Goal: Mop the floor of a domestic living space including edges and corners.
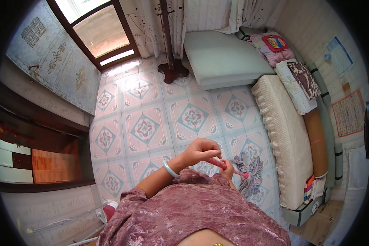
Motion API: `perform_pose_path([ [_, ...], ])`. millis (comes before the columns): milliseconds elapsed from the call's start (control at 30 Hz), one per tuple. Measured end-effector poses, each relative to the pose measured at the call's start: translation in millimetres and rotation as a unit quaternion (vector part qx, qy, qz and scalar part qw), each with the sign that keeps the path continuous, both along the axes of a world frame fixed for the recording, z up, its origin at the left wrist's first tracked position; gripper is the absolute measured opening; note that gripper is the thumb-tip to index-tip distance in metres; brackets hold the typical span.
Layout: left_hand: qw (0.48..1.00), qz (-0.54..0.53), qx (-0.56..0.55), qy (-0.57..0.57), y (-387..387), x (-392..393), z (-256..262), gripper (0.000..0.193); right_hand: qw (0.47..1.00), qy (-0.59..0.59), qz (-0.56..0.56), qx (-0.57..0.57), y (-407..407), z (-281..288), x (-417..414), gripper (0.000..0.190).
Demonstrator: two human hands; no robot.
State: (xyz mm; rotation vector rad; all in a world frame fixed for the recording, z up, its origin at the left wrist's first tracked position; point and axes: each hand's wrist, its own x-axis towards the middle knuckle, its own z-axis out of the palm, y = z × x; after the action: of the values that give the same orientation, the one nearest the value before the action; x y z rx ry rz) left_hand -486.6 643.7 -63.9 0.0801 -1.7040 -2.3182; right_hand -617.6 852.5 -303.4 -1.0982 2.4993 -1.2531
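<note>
A string mop with grey cloth strands [249,184] rests spread on the patterned tile floor. Its pink-red handle [216,162] comes up toward my body. Near the upper end, my left hand [204,150] grips the handle, and a pale bangle [171,169] circles that wrist. Lower down the same handle, my right hand [228,168] is closed around it, close to my clothing. Part of the right hand is hidden by the handle and my sleeve.
A pale green sofa [230,58] runs along the back and right, with a cream seat pad [284,132] and folded bedding [298,86]. A dark wooden coat stand [173,70] stands near the curtain. Left are a padded door [53,58] and a dark-framed doorway [83,160].
</note>
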Motion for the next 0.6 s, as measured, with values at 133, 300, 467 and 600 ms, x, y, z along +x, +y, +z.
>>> perform_pose_path([
  [133, 0.993, -0.098, 0.063, -0.027, -24.8, -30.1, 5.9, 0.023, 0.998, -0.007, -0.063, -0.013, -15.2, -6.2, -15.0, 0.015],
  [300, 0.993, -0.110, 0.044, -0.008, -48.1, -54.7, -0.8, 0.021, 0.991, -0.050, -0.124, -0.029, -41.7, 20.3, -16.6, 0.020],
  [467, 0.998, -0.054, 0.024, -0.015, -86.4, -85.3, -20.0, 0.022, 0.994, -0.054, -0.087, -0.024, -69.2, -8.7, -54.7, 0.026],
  [600, 0.996, 0.067, 0.026, -0.046, -129.1, -111.5, -19.7, 0.021, 0.997, -0.065, -0.036, -0.004, -115.3, -15.1, -95.8, 0.029],
])
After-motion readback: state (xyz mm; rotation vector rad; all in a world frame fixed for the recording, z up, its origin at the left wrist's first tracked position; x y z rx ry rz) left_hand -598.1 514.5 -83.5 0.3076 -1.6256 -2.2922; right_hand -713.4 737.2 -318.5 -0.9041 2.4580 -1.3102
